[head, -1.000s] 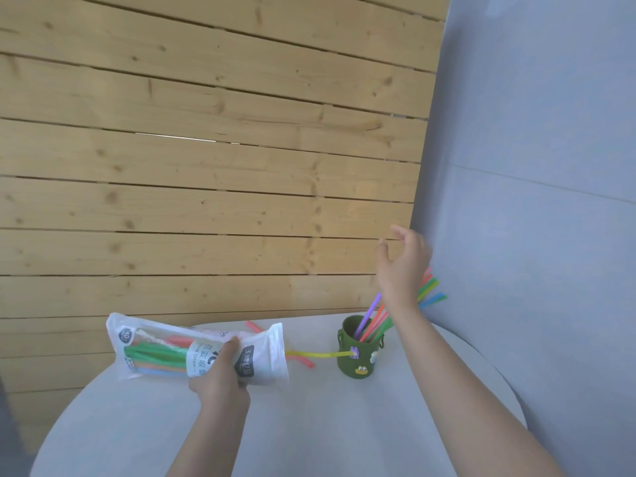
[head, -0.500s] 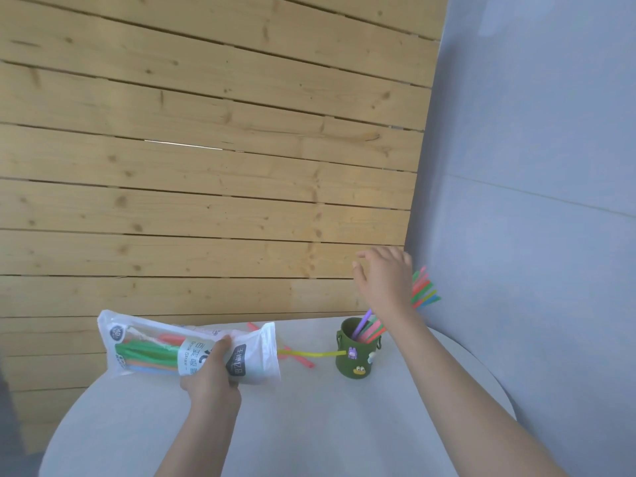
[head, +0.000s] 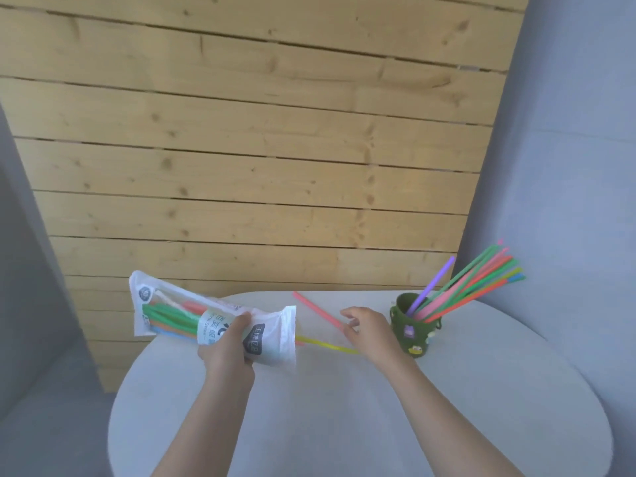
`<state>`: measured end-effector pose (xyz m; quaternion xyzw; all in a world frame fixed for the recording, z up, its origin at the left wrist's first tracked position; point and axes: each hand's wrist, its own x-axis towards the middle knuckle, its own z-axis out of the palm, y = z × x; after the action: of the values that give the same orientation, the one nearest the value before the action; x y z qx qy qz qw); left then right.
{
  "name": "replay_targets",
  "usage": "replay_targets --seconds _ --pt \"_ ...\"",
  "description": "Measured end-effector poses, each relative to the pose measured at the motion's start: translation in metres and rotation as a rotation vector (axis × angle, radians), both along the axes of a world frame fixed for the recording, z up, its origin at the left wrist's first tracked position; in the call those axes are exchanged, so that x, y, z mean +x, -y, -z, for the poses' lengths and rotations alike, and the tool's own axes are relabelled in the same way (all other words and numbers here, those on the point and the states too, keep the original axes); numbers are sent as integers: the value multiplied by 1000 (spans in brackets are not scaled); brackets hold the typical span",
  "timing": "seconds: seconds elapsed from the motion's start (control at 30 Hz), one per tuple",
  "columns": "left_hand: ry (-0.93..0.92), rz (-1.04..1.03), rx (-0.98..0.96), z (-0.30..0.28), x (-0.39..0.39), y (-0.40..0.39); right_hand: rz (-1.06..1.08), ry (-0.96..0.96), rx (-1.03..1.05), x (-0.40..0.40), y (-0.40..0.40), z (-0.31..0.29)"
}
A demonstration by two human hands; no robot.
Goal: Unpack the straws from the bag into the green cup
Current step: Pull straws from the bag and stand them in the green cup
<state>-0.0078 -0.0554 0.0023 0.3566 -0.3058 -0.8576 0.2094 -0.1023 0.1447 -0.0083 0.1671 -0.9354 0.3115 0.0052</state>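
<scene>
Since the earlier frames the right hand [head: 370, 330] has dropped from above the cup [head: 411, 330] to the tabletop [head: 344, 425], and now lies just left of the cup, over the loose straws. Its fingers are loosely spread and reach toward the near end of the pink straw [head: 318, 310]; whether they already touch it cannot be told, as the fingertips are blurred. The left hand [head: 227, 352] grips the bag [head: 206, 321] around its middle, held tilted above the left part of the tabletop with its open mouth facing right. Green and orange straws remain inside the bag. A yellow straw [head: 327, 346] protrudes from the mouth and runs along the tabletop under the right hand. The cup stands near the far right edge of the tabletop and already holds a fan of straws [head: 475, 284] leaning right.

Step in hand: picking up the next straw, with the task judged roughly half done. The next move calls for a pinch on one thin straw lying flat, a lift clear of the bag mouth, and an end-first drop into the crowded cup without tipping it.
</scene>
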Motion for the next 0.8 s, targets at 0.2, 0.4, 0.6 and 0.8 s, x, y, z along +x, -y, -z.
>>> replay_targets --seconds 0.2,0.4,0.6,0.8 --pt "48 41 -26 11 -5 11 76 54 100 -23 3 18" --pt "49 51 -36 14 -12 8 174 41 181 -21 4 27" --pt "33 76 -32 9 -18 -8 242 -17 -256 -11 -11 -14" --pt "-4 113 -19 9 -22 -30 302 -155 -695 17 -43 -68"
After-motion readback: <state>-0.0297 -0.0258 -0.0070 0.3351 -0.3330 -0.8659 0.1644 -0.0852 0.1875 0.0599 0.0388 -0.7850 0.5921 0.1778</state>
